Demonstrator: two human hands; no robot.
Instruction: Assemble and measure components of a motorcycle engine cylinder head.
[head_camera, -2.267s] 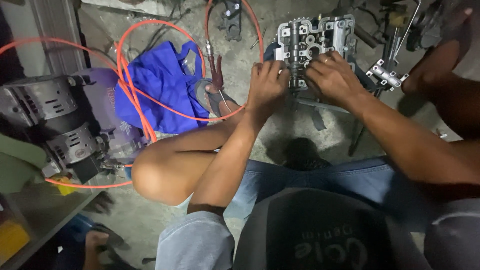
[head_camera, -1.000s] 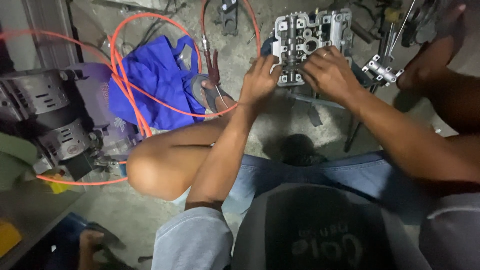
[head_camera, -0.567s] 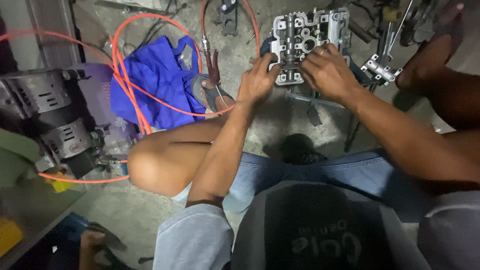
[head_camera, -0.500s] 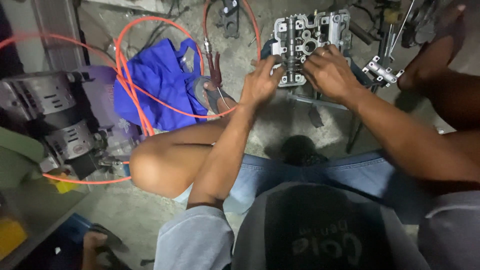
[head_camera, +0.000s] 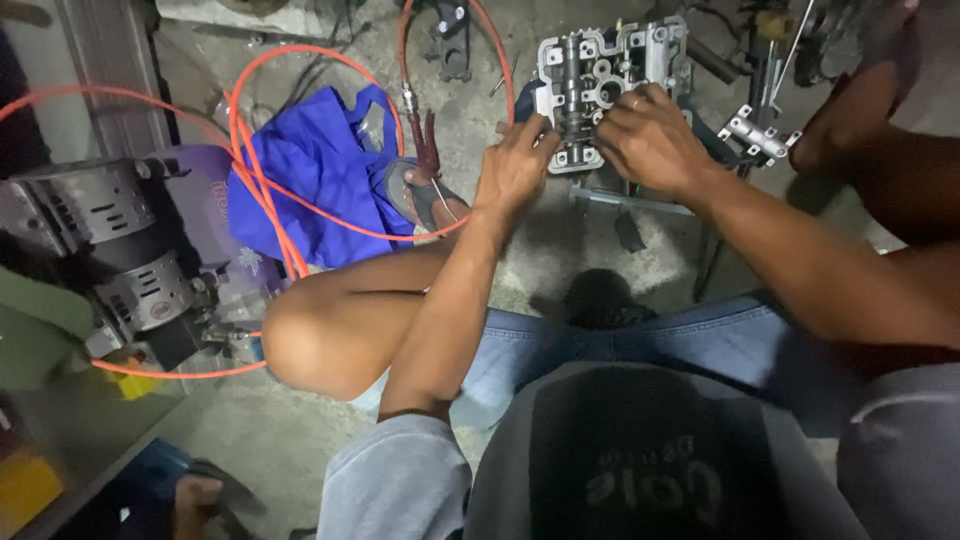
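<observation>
On the floor, engine part: a grey metal cylinder head (head_camera: 608, 85) is set on the concrete floor (head_camera: 560, 250), straight ahead of the bent knee (head_camera: 300, 335).
Hidden portions: the near edge of the cylinder head is covered by both hands; what lies under the fingers cannot be made out.
Left hand: the left hand (head_camera: 515, 170) is laid on the cylinder head's near left corner, fingers curled onto the metal; whether anything is pinched cannot be told.
Right hand: the right hand (head_camera: 650, 140) is spread palm-down over the cylinder head's near right part, fingers bent, a ring worn; any grip is concealed.
Arms: both forearms are stretched forward to the cylinder head, the left one passing over the knee.
Left of the cylinder head: a blue cloth (head_camera: 310, 175) is looped over by an orange hose (head_camera: 300, 60); red-handled pliers (head_camera: 428, 145) lie between.
Far left: a grey motor (head_camera: 95, 205) is partly cut off by shadow.
</observation>
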